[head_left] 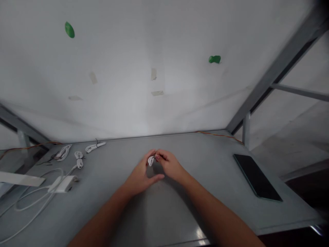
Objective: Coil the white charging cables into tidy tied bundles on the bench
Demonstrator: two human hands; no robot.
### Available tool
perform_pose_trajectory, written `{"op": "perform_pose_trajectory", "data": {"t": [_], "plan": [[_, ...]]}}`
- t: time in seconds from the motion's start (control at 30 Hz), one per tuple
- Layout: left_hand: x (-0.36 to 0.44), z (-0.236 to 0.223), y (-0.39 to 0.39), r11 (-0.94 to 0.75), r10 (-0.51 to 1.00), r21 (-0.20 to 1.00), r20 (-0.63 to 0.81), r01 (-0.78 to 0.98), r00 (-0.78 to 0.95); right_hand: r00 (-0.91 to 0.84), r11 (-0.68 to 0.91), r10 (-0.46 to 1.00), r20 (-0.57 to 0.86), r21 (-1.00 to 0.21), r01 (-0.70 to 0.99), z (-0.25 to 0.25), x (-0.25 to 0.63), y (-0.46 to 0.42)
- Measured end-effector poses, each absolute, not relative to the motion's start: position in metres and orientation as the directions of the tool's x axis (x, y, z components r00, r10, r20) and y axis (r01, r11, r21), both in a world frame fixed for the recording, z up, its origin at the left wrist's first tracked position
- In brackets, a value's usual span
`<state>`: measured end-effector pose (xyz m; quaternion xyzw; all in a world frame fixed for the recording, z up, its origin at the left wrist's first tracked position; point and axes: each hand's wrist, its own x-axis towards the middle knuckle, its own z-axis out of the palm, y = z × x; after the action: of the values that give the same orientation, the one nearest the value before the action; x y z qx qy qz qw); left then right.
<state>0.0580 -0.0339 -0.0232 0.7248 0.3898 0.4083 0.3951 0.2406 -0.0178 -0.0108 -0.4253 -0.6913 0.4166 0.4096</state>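
Observation:
A small coiled white cable (151,160) is between my two hands, over the middle of the grey table. My left hand (140,175) has its fingers curled behind the coil and its thumb stretched out to the right, apart from it. My right hand (170,164) is pinched together at the coil's right side. What lies between those right fingertips is too small to make out. Parts of the coil are hidden by the fingers.
Tied white cables (79,160) lie at the back left of the grey table (108,192). Nearer stands a white power block (63,184) with a long looping cord. A dark phone or tablet (257,177) lies at the right. Behind rises a white wall (180,113).

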Motion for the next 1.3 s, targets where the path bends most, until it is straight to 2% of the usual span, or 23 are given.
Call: {"op": "perform_pose_trajectory", "data": {"t": [0.07, 0.13, 0.23, 0.3, 0.37, 0.47, 0.57, 0.63, 0.73, 0.83, 0.9, 0.93, 0.97, 1.03, 1.1, 1.17, 1.2, 1.3], "plan": [[0.063, -0.028, -0.033, -0.363, 0.901, 0.892, 0.262, 0.270, 0.347, -0.335, 0.304, 0.917, 0.216, -0.922, 0.238, -0.007, 0.241, -0.020], [0.069, -0.031, -0.031, -0.274, 0.936, 0.943, 0.215, 0.192, 0.280, -0.358, 0.342, 0.906, 0.227, -0.890, 0.301, -0.002, 0.242, -0.023], [0.076, -0.028, -0.029, -0.024, 0.976, 0.997, 0.039, -0.069, 0.215, -0.399, 0.393, 0.889, 0.225, -0.821, 0.413, 0.003, 0.245, -0.027], [0.080, -0.026, -0.031, 0.151, 0.971, 0.958, -0.099, -0.243, 0.217, -0.438, 0.425, 0.873, 0.217, -0.780, 0.460, 0.005, 0.246, -0.029], [0.083, -0.026, -0.033, 0.251, 0.958, 0.908, -0.183, -0.336, 0.222, -0.474, 0.458, 0.856, 0.207, -0.729, 0.508, 0.008, 0.247, -0.030], [0.082, -0.031, -0.030, 0.231, 0.971, 0.922, -0.198, -0.311, 0.134, -0.523, 0.484, 0.834, 0.173, -0.685, 0.544, 0.016, 0.248, -0.033], [0.071, -0.037, -0.018, 0.160, 0.978, 0.946, -0.190, -0.281, -0.086, -0.605, 0.482, 0.789, 0.103, -0.714, 0.508, 0.030, 0.261, -0.033], [0.060, -0.038, -0.008, 0.167, 0.959, 0.929, -0.230, -0.330, -0.163, -0.629, 0.443, 0.777, 0.037, -0.742, 0.504, 0.039, 0.281, -0.029], [0.048, -0.035, -0.001, 0.173, 0.954, 0.918, -0.245, -0.357, -0.170, -0.602, 0.287, 0.783, -0.157, -0.768, 0.573, 0.046, 0.325, -0.021], [0.047, -0.032, -0.004, 0.163, 0.974, 0.957, -0.195, -0.240, -0.114, -0.445, 0.062, 0.788, -0.425, -0.665, 0.745, 0.041, 0.363, -0.012], [0.051, -0.031, -0.008, 0.162, 0.986, 0.982, -0.165, -0.099, -0.023, -0.303, -0.016, 0.841, -0.448, -0.581, 0.814, 0.035, 0.370, -0.008], [0.053, -0.031, -0.010, 0.138, 0.990, 0.990, -0.138, -0.015, 0.026, -0.246, -0.031, 0.880, -0.406, -0.566, 0.824, 0.032, 0.367, -0.006], [0.055, -0.031, -0.011, 0.091, 0.993, 0.993, -0.096, 0.068, 0.074, -0.201, -0.032, 0.922, -0.329, -0.584, 0.811, 0.029, 0.360, -0.005], [0.058, -0.031, -0.013, -0.053, 0.986, 0.979, 0.020, 0.199, 0.164, -0.144, 0.017, 0.982, -0.122, -0.700, 0.714, 0.022, 0.334, -0.004], [0.060, -0.032, -0.015, -0.209, 0.960, 0.945, 0.150, 0.250, 0.235, -0.134, 0.116, 0.989, 0.057, -0.862, 0.493, 0.013, 0.301, -0.007], [0.063, -0.034, -0.017, -0.300, 0.936, 0.916, 0.228, 0.266, 0.268, -0.226, 0.100, 0.973, 0.050, -0.971, 0.215, 0.001, 0.268, -0.012], [0.064, -0.035, -0.017, -0.318, 0.933, 0.908, 0.248, 0.272, 0.262, -0.301, 0.025, 0.954, -0.004, -0.995, 0.095, -0.006, 0.254, -0.013], [0.060, -0.040, -0.011, -0.311, 0.945, 0.894, 0.255, 0.323, 0.205, -0.376, -0.189, 0.919, -0.123, -0.971, -0.144, -0.022, 0.234, -0.012]]}}
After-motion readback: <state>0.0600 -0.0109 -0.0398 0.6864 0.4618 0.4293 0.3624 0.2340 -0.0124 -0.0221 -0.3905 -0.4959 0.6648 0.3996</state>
